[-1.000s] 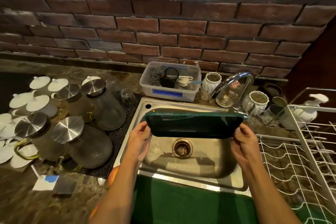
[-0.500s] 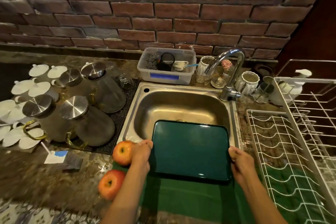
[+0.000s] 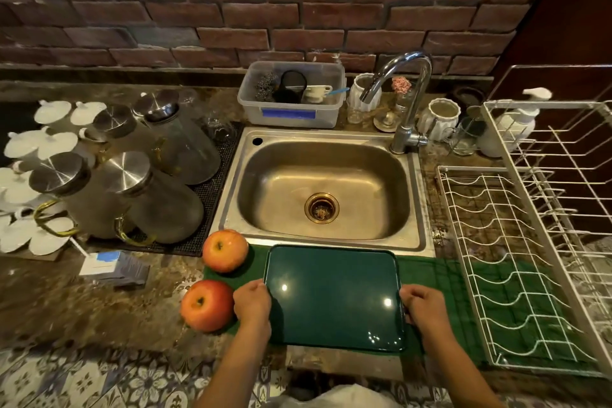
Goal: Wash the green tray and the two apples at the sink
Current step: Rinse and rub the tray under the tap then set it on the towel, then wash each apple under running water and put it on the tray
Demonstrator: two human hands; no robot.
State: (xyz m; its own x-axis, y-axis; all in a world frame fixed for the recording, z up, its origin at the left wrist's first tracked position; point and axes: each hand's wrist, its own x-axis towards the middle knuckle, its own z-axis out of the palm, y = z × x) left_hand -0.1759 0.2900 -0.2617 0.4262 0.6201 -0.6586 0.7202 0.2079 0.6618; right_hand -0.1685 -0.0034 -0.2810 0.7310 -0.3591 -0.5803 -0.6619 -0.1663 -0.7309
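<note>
While the green tray [image 3: 334, 298] lies flat on the green cloth [image 3: 430, 278], left hand [image 3: 252, 305] grips its left edge; right hand [image 3: 422, 306] curls round the right edge; two apples [image 3: 225, 254] just left.

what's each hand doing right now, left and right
Left hand: fingers curled on the left edge of the green tray, holding it.
Right hand: fingers curled on the tray's right edge, holding it.

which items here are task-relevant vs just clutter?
Job:
green tray, gripped by left hand and right hand
far apple
near apple
sink
faucet

Lying about:
glass jars
white lids
plastic tub
dish rack
soap dispenser
</note>
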